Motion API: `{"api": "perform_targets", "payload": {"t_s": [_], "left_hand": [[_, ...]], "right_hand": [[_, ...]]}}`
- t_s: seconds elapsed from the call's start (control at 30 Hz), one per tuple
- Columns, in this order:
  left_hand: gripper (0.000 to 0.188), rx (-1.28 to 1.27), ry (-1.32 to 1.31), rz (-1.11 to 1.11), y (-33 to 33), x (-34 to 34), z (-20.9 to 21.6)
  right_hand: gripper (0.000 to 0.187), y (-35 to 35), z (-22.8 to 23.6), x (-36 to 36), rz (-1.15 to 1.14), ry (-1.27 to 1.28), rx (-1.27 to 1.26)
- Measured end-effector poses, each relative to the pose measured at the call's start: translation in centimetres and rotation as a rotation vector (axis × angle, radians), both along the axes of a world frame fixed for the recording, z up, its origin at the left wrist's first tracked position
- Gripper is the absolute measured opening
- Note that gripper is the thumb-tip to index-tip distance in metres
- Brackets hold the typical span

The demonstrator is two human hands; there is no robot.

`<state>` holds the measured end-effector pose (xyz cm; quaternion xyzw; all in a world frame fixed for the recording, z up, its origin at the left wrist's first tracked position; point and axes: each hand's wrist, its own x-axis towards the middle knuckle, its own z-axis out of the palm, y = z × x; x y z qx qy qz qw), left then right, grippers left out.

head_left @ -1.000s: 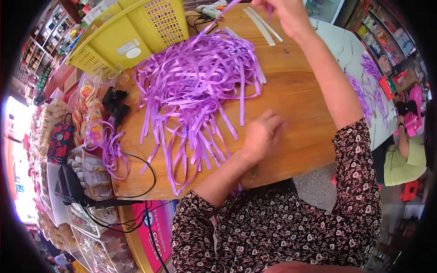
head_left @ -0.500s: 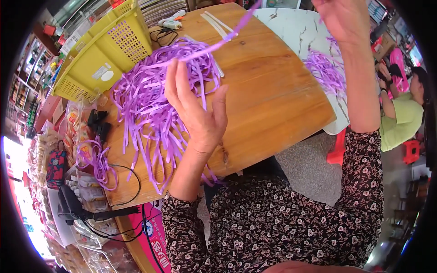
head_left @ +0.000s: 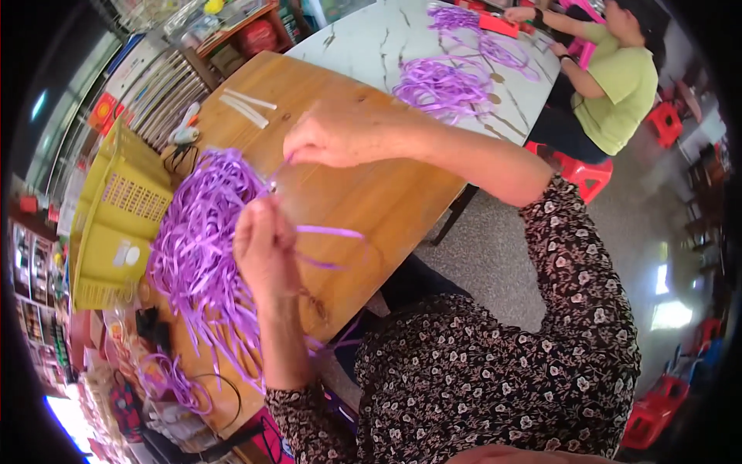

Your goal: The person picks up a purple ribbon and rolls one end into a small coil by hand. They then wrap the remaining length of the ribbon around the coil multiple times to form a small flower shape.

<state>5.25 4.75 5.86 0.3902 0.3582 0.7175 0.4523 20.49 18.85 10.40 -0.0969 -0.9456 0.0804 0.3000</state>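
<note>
Closed in a pinch, my left hand (head_left: 264,246) is above the table's near left part with a purple ribbon (head_left: 332,230) in it. Loose lengths of that ribbon stick out to the right of the fingers. My right hand (head_left: 328,138) is a little farther away and to the right, its fingers closed on a short stretch of purple ribbon that shows just below them. A small shiny spot lies between the hands, too blurred to name. Left of both hands spreads a big tangled heap of purple ribbons (head_left: 205,224), some hanging toward the table's near edge.
A yellow basket (head_left: 116,232) stands beyond the heap at left. White sticks (head_left: 246,108) and a white glue gun (head_left: 185,127) lie on the wooden table (head_left: 371,209). More purple ribbons (head_left: 444,87) rest on the marble-patterned table (head_left: 348,46), where a person in light green (head_left: 618,85) sits.
My right hand has come down and left, close to my left hand. My left hand has gone from outstretched fingers to a pinch on the ribbon. The view has turned.
</note>
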Motion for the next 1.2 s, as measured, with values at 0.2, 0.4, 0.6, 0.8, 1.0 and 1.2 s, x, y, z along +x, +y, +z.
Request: {"api": "perform_targets", "payload": {"t_s": [0.2, 0.4, 0.6, 0.8, 1.0, 1.2], "left_hand": [[0.018, -0.097, 0.427, 0.331, -0.4, -5.3, -1.8], [0.027, 0.092, 1.095, 0.668, 0.2, -3.8, -1.3], [0.022, -0.071, -0.001, -0.097, 0.8, -2.1, -1.6], [0.016, -0.208, 0.138, 0.013, 1.7, -1.2, -1.7], [0.011, -0.259, 0.439, 0.213, 2.6, -2.1, -3.1], [0.013, -0.286, 0.509, 0.272, 2.8, -2.6, -3.8]], "right_hand": [[0.013, -1.1, -1.4, -0.3, 0.182, 0.026, -0.502], [0.010, -0.8, -4.7, -2.3, 0.160, 0.153, 0.029], [0.009, -2.5, -3.0, -2.4, 0.116, 0.288, 0.328], [0.010, -1.3, -4.8, -1.8, 0.027, 0.218, 0.308], [0.012, 0.3, -7.8, -3.3, 0.122, 0.239, -0.077], [0.015, 0.9, -8.6, -4.5, 0.206, 0.359, -0.276]]}}
